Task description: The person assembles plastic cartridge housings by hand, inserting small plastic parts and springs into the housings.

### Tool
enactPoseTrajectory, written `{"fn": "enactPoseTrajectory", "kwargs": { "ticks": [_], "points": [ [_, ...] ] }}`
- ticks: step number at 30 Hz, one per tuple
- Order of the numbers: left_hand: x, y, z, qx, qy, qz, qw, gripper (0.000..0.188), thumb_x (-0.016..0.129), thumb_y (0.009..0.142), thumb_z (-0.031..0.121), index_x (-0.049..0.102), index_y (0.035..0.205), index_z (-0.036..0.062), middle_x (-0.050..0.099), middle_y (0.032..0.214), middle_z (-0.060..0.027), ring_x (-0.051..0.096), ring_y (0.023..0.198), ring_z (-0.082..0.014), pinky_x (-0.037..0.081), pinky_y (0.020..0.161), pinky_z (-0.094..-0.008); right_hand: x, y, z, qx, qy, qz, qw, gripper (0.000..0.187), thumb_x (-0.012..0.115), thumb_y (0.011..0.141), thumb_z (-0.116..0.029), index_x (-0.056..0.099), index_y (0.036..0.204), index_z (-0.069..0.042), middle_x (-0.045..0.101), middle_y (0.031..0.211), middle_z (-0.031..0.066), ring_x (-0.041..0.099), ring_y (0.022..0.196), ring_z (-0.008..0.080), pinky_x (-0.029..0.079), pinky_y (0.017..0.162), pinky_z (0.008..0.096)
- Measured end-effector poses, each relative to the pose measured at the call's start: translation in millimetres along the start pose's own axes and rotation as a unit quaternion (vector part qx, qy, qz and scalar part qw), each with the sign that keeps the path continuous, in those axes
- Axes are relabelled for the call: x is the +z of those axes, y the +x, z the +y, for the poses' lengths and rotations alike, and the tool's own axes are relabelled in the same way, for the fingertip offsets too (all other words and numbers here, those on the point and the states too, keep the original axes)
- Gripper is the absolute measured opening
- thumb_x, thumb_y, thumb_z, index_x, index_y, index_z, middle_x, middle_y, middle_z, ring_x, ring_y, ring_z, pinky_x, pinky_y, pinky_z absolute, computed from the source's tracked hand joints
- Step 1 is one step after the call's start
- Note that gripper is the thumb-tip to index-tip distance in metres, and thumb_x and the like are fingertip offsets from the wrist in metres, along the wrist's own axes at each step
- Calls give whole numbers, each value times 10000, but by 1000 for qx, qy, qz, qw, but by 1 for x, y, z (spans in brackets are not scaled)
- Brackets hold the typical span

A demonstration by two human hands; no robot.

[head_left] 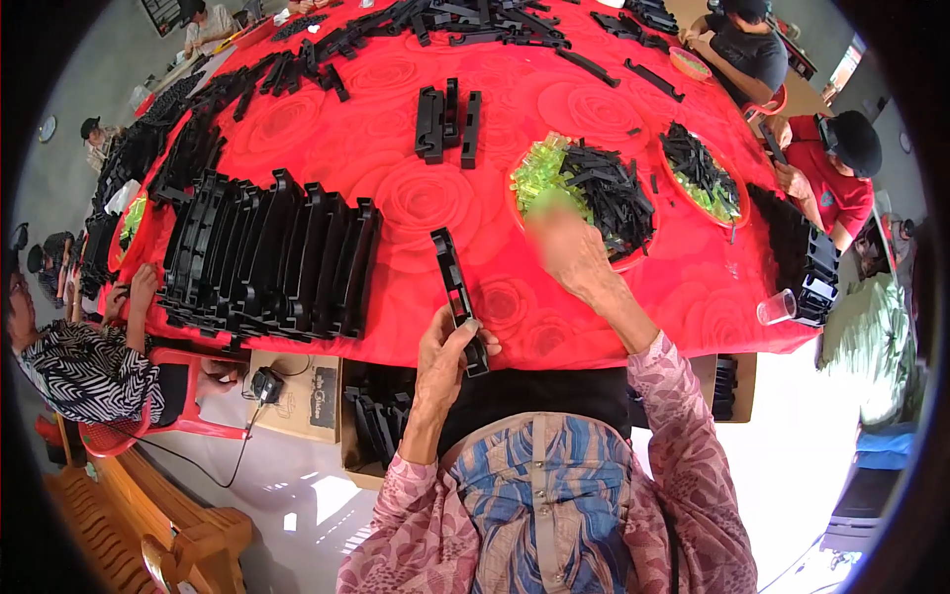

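Note:
My left hand (442, 348) is closed around the lower end of a long, slotted black plastic part (453, 277), held tilted over the table's near edge. My right hand (586, 265) reaches into a round red bowl (633, 261). Its fingers are smeared over the clear yellow-green plastic pieces (542, 161), so whether they grip anything does not show. Thin black strips (616, 193) fill the bowl's other half. Beyond my hands, three similar black parts (429, 124) lie together on the cloth.
A tight row of black parts (267, 252) stands at left on the red tablecloth (416, 198). A second bowl (740, 213) and a clear cup (777, 307) are at right. Several people sit around the table. Cardboard boxes (297, 396) stand below its edge.

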State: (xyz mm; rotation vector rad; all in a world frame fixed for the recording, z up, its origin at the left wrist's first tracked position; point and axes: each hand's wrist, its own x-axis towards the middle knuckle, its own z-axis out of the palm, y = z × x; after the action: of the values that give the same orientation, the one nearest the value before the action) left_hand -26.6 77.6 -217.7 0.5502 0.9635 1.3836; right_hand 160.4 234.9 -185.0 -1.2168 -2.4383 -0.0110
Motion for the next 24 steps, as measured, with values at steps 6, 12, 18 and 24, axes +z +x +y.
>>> {"fn": "enactPoseTrajectory", "kwargs": {
  "ticks": [6, 12, 18, 24],
  "points": [
    [2, -5, -2, -13, -13, -23, 1000, 249, 569, 936, 100, 477, 1126, -33, 618, 975, -152, 678, 817, -229, 611, 749, -376, -5, 4, -1, 6, 13, -45, 999, 242, 586, 754, -16, 619, 993, -36, 583, 940, 184, 636, 856, 386, 535, 723, 475],
    [5, -10, -3, -17, -29, -46, 998, 342, 553, 924, 72, 403, 1215, -28, 615, 1087, -197, 682, 844, -257, 607, 763, -402, -3, 2, 5, -4, 37, -41, 998, 218, 577, 760, -19, 622, 973, -27, 589, 891, 183, 630, 801, 402, 520, 697, 489],
    [24, 0, -2, 2, -8, -73, 997, 404, 575, 916, 101, 453, 1282, -17, 622, 1086, -154, 645, 843, -202, 554, 782, -323, -4, -7, 16, 8, 56, 126, 990, 211, 610, 766, -7, 625, 976, -12, 629, 889, 205, 634, 793, 398, 527, 679, 450],
    [32, 3, -13, -7, -10, -101, 995, 478, 557, 892, 47, 441, 1351, -17, 611, 1126, -137, 613, 892, -173, 502, 851, -310, -41, -49, -17, 188, 421, 164, 872, 149, 703, 816, 1, 652, 956, 13, 686, 847, 109, 656, 680, 171, 513, 574, 294]
  ]
}}
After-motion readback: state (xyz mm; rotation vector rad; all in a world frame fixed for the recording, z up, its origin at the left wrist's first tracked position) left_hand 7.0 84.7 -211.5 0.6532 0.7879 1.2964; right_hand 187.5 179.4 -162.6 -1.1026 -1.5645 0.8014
